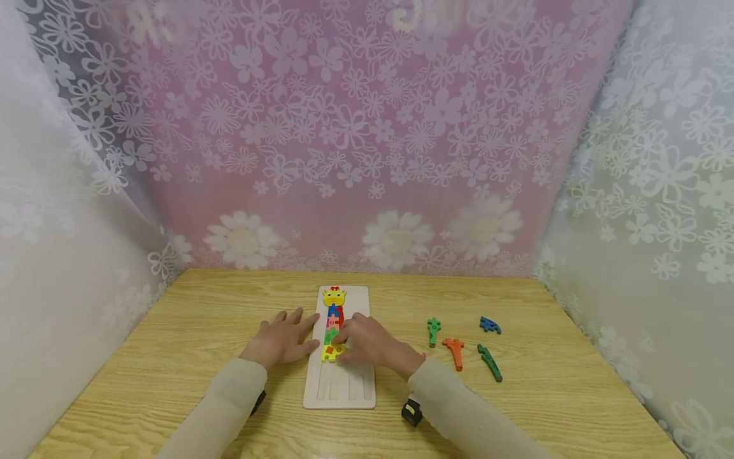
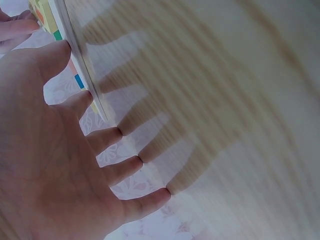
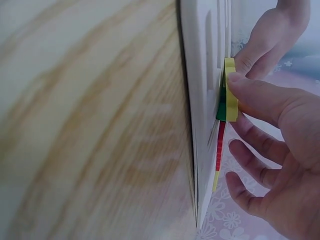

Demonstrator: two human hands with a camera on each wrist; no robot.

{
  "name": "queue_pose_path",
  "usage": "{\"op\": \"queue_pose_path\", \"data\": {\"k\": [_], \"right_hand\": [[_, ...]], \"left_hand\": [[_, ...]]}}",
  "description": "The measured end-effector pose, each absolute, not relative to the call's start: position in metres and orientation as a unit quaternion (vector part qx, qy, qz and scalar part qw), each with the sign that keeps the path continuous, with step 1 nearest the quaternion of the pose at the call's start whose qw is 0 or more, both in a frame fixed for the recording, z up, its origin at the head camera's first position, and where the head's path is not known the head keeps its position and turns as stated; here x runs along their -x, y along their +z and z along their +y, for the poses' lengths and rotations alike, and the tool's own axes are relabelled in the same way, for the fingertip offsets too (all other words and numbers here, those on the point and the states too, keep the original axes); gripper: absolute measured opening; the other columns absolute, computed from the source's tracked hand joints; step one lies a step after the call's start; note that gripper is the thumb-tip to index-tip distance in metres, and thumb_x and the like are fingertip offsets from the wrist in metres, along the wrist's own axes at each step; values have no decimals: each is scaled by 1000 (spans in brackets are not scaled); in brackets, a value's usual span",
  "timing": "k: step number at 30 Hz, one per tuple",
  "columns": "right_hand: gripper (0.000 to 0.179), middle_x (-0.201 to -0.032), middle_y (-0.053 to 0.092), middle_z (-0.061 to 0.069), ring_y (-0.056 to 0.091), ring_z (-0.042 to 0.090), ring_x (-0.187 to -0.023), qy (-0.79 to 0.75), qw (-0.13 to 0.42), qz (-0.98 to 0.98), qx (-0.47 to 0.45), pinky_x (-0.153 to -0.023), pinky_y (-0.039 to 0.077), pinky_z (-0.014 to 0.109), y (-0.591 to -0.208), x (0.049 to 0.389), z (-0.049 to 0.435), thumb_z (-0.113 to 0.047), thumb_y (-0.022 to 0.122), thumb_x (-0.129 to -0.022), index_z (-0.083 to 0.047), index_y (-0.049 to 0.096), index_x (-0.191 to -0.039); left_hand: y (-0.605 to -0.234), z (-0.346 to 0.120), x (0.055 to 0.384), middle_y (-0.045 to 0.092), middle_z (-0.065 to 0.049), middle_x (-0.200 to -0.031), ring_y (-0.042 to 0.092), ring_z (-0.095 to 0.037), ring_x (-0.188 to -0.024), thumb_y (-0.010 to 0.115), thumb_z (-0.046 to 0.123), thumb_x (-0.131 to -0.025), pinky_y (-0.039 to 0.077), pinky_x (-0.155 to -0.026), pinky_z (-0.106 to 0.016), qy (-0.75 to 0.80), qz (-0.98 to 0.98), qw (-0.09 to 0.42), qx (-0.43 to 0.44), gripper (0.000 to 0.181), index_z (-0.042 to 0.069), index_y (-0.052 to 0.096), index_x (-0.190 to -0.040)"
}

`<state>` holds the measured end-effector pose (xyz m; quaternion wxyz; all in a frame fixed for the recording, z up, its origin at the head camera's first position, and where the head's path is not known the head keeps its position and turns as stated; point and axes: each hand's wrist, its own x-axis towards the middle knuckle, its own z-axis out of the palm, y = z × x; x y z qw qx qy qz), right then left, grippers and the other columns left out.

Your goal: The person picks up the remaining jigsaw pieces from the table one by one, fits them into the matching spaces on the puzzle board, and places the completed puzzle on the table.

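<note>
A pale wooden puzzle board (image 1: 358,303) lies lengthwise on the table, with a giraffe's yellow head (image 1: 334,297) near its far end. Below the head run blue, pink and green pieces, with a red piece alongside. My right hand (image 1: 369,343) pinches a yellow puzzle piece (image 3: 231,100) between thumb and fingers. In the right wrist view that piece stands slightly raised at the green piece, above the board's face. On the board's left side, my left hand (image 1: 281,341) has its fingers spread, thumb and index fingertip at the board's edge, the other fingertips on the table.
Right of the board lie loose pieces: a light green one (image 1: 433,332), an orange one (image 1: 454,352), a blue one (image 1: 490,325) and a dark green one (image 1: 490,363). Slots (image 1: 352,386) mark the board's near end. Flowered curtains (image 1: 367,159) surround the table.
</note>
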<state>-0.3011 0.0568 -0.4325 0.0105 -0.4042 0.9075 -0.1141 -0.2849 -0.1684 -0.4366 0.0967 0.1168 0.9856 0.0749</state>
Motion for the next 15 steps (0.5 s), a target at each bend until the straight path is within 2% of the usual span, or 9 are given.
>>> {"op": "queue_pose_path", "data": {"k": [9, 15], "right_hand": [[30, -114, 79, 0, 62, 13, -96, -111, 9, 906, 408, -80, 53, 23, -430, 300, 56, -32, 86, -84, -17, 83, -110], [30, -114, 78, -1, 61, 12, -95, -111, 14, 909, 402, -79, 51, 22, -431, 300, 55, -33, 86, -85, -18, 83, -110]], "left_hand": [[-438, -169, 286, 30, -17, -169, 32, -54, -150, 49, 59, -102, 27, -112, -82, 70, 986, 96, -119, 70, 29, 33, -163], [-439, -169, 287, 31, -17, -169, 33, -54, -150, 50, 60, -102, 27, -112, -82, 70, 986, 95, -120, 70, 29, 34, -163]]}}
